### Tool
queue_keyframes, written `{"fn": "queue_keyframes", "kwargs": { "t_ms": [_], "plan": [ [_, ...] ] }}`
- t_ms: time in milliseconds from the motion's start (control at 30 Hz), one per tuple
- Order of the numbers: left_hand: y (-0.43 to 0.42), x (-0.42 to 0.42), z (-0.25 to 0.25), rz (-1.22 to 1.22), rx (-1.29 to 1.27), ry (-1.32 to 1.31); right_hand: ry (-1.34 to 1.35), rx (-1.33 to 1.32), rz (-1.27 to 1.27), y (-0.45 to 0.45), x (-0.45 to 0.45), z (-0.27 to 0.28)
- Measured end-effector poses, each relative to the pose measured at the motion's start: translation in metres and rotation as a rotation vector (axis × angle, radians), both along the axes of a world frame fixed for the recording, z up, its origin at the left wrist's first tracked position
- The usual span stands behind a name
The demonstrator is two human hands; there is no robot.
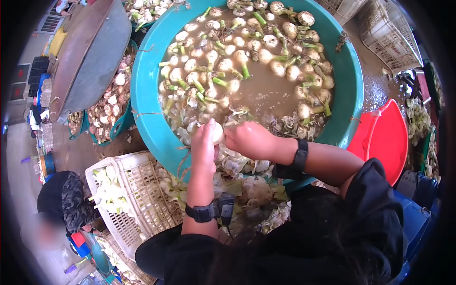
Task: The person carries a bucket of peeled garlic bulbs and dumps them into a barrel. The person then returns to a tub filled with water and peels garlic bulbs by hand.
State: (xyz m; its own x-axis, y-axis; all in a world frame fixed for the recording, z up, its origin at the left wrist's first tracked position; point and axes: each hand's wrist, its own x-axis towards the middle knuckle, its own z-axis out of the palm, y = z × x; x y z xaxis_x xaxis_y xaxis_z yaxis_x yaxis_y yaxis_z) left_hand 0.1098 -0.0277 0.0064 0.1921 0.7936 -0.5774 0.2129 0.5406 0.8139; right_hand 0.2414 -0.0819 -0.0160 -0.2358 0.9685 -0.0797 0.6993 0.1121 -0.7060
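A white, peeled-looking garlic bulb (218, 133) is held in my left hand (203, 149) over the near rim of a large teal tub (146, 102). My right hand (251, 139) is closed, its knuckles up and its fingertips against the bulb's right side; whatever they pinch is hidden. Many garlic bulbs (241, 57) with short green stems float in the tub's muddy water (259, 97). Loose pale skins (230, 164) gather below my hands, inside the near edge and on the pile against my body.
At left stands a cream plastic crate (137, 190) holding white trimmed garlic. Behind it are teal baskets of reddish bulbs (107, 114) and a tilted metal barrow (97, 61). A red basin (387, 142) and a white crate (389, 35) lie right. Another person (59, 204) sits at left.
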Motion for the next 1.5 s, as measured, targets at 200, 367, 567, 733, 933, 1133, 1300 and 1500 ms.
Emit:
{"fn": "queue_keyframes", "kwargs": {
  "t_ms": [200, 367, 567, 733, 933, 1133, 1300, 1500],
  "plan": [
    [0.007, -0.018, 0.003, -0.14, 0.036, -0.297, 1.076, -0.518, -0.478, 0.007, 0.005, -0.006],
    [0.003, -0.022, 0.007, -0.496, 0.251, 0.083, 0.231, 0.481, -0.188, 0.007, 0.006, -0.014],
    [-0.017, -0.015, 0.006, -0.761, 1.36, 0.587, 1.234, -0.705, -0.555, 0.017, 0.013, 0.001],
    [0.004, -0.034, -0.025, 0.484, 0.032, -0.452, 1.32, -0.33, -0.296, -0.012, 0.03, 0.032],
    [0.007, -0.067, -0.013, 0.472, -0.37, -0.794, 1.861, -0.086, -0.248, -0.003, 0.093, 0.051],
    [-0.007, -0.145, 0.0, 0.959, -0.014, -0.939, -0.465, -0.152, 0.28, -0.006, 0.051, 0.011],
    [-0.03, -0.244, 0.093, 1.895, 0.503, -0.662, 0.005, 0.078, -0.32, 0.069, 0.063, -0.026],
    [-0.026, -0.184, 0.046, 0.874, 0.338, -0.465, -0.493, 0.112, -0.118, 0.114, 0.017, -0.098]
  ]
}}
